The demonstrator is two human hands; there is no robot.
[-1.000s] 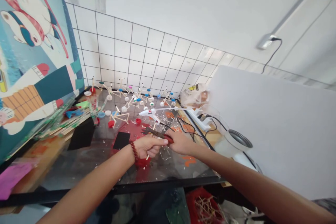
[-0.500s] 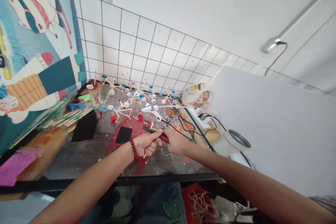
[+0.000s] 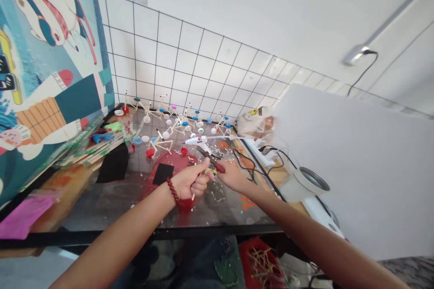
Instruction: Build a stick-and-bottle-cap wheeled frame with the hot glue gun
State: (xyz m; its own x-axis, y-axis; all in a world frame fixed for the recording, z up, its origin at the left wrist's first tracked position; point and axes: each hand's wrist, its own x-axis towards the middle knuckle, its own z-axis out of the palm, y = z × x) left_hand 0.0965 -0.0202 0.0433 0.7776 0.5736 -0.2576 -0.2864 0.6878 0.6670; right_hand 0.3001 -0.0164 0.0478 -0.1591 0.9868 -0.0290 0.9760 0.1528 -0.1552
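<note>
My left hand (image 3: 195,183), with a red bead bracelet on its wrist, is closed around a thin wooden stick (image 3: 193,197), whose lower end pokes out below the fingers. My right hand (image 3: 232,176) grips the red handles of a pair of pliers (image 3: 217,165). The dark jaws point up and to the left, just beyond my left thumb. Both hands are close together over the table's front half. Behind the pliers lies a white glue gun (image 3: 196,141) with a glue stick in its back. A red bottle cap (image 3: 183,151) sits left of the jaws.
Several stick figures with coloured caps (image 3: 185,124) stand along the back. A black square (image 3: 163,174) lies left of my hands. Bundled wooden sticks (image 3: 101,153) are farther left. At right are a black cable (image 3: 242,162), a white power strip (image 3: 261,153) and a tape roll (image 3: 315,178).
The pliers have turned from pointing left across the stick to pointing up and left, with their jaws away from it. My left hand has shifted slightly; the view has moved a little.
</note>
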